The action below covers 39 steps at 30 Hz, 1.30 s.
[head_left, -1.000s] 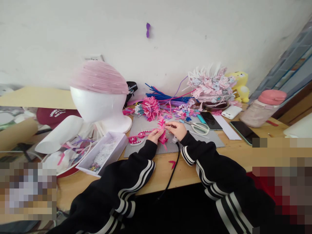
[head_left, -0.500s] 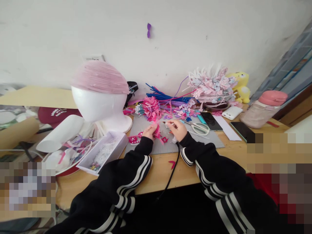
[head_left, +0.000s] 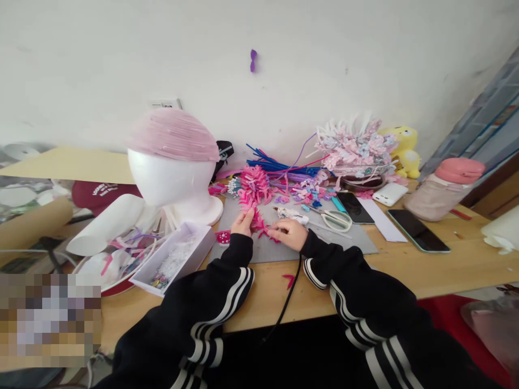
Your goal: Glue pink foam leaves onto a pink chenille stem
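Observation:
My left hand [head_left: 243,221] holds a pink spiky ornament [head_left: 254,218] made of curled pieces, over a grey mat [head_left: 324,244]. My right hand [head_left: 289,234] rests on the mat just right of it, fingertips pinching a small pink piece at the ornament's lower end. A small white glue gun [head_left: 292,214] lies on the mat just beyond my right hand, with its black cord [head_left: 288,289] running over the table's front edge. Both arms wear black sleeves with white stripes.
A white foam head [head_left: 172,178] with a pink cap stands at left, a white box of beads [head_left: 174,259] before it. Scissors [head_left: 333,219], two phones [head_left: 417,230], a white power bank [head_left: 389,193], a pink-lidded bottle [head_left: 444,189], a floral headpiece [head_left: 357,148] and pipe cleaners [head_left: 275,162] lie behind.
My right hand has set the glue gun down on the mat and dropped to the ornament's lower end. My left hand turned the ornament and shifted slightly left. The camera tilted a little.

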### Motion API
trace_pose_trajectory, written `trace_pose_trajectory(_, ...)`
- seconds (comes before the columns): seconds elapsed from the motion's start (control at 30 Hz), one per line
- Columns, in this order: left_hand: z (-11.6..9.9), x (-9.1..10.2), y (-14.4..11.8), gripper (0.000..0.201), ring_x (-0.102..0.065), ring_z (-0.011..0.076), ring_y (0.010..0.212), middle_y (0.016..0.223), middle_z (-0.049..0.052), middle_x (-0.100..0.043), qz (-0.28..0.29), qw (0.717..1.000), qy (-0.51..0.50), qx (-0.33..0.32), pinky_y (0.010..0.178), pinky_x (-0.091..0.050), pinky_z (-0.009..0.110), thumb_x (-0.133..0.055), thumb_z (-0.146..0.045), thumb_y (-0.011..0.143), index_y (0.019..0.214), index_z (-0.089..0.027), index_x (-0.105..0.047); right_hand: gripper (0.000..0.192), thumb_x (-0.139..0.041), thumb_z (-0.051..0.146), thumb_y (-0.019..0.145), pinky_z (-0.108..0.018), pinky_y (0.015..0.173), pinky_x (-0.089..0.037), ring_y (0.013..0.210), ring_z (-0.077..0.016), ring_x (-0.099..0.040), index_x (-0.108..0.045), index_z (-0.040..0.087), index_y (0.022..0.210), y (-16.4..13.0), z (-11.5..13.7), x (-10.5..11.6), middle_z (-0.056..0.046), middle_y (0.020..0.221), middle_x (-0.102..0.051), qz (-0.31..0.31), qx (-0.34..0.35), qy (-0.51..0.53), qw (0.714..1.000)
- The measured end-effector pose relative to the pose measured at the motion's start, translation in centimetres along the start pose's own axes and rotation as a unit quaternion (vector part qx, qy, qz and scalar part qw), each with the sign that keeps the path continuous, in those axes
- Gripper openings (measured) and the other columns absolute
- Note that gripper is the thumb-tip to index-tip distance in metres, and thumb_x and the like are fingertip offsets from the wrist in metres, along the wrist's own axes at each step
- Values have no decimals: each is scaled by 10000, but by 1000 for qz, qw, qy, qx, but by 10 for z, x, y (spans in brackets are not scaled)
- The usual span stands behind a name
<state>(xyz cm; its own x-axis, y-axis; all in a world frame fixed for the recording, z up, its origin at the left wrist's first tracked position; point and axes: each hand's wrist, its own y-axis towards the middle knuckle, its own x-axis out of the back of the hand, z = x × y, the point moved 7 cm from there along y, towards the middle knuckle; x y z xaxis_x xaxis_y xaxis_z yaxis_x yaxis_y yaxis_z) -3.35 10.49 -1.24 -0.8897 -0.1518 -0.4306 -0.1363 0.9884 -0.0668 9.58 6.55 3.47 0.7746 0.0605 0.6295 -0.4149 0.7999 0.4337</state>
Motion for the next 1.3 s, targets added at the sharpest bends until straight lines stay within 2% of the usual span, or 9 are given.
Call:
trace_pose_trajectory(0.1,2,-3,-9,359,-410,34,326,415,-75,-477,-13,1000,-24,4,314,-288,158,-694,-430,480,586,-159,-484,293,-513,410,728,-220,489,-342,476,-94,-445,-616,167,602,-2,7,-9,-5,518,-547,23,22,0,1000)
trace_pose_trajectory(0.3,8,-2,-6,376,-421,35,343,416,-76,-455,2,1000,-4,21,327,-299,148,-684,-443,494,612,-150,-481,339,-419,338,799,-244,542,-375,510,-117,-484,-601,178,562,-1,2,-1,-23,523,-561,-26,2,-38,999)
trace_pose_trajectory(0.5,1,-7,-2,302,-543,82,545,687,-6,-565,15,991,119,-59,467,-387,186,-646,-300,567,806,-163,-522,351,-412,428,777,-255,513,-395,518,-137,-514,-613,178,635,-4,-22,35,-38,567,-578,-194,-122,59,972)
trace_pose_trajectory(0.6,-10,-15,-7,201,-543,115,621,755,32,-581,43,930,335,-144,632,-416,271,-593,-203,600,787,-164,-532,391,-426,507,727,-240,383,-322,396,-95,-414,-603,162,680,-9,-42,48,-30,584,-557,-275,-197,156,928)
trace_pose_trajectory(0.73,-10,-23,-14,127,-538,263,846,850,87,-599,91,736,652,-160,760,-333,431,-561,-265,628,720,-176,-561,429,-441,547,672,-223,314,-226,329,-53,-315,-590,149,727,-10,-58,51,-14,594,-517,-311,-239,268,880)
trace_pose_trajectory(0.83,-7,-24,-18,123,-530,278,896,903,96,-604,128,667,722,-132,768,-310,451,-476,-258,685,733,-182,-561,402,-482,534,642,-217,318,-231,332,-46,-309,-592,150,696,-9,-57,42,0,573,-496,-281,-231,287,886)
trace_pose_trajectory(0.93,-6,-27,-20,147,-536,249,914,925,85,-612,146,647,738,-129,778,-314,427,-413,-208,714,752,-186,-553,378,-501,514,648,-222,356,-306,343,-47,-318,-601,149,666,-6,-48,27,12,545,-489,-216,-213,279,911)
trace_pose_trajectory(1.03,-8,-28,-19,147,-553,216,900,878,53,-634,145,650,736,-127,784,-326,394,-397,-210,729,767,-191,-539,360,-518,498,650,-228,393,-348,350,-45,-324,-608,151,665,-6,-44,21,20,539,-494,-191,-205,277,919)
trace_pose_trajectory(1.3,-13,-31,-21,212,-593,192,850,818,25,-665,138,658,730,-120,810,-336,371,-333,-274,805,877,-206,-521,365,-593,497,584,-202,310,-167,309,-25,-295,-613,147,686,-8,-56,31,44,499,-459,-253,-223,353,873)
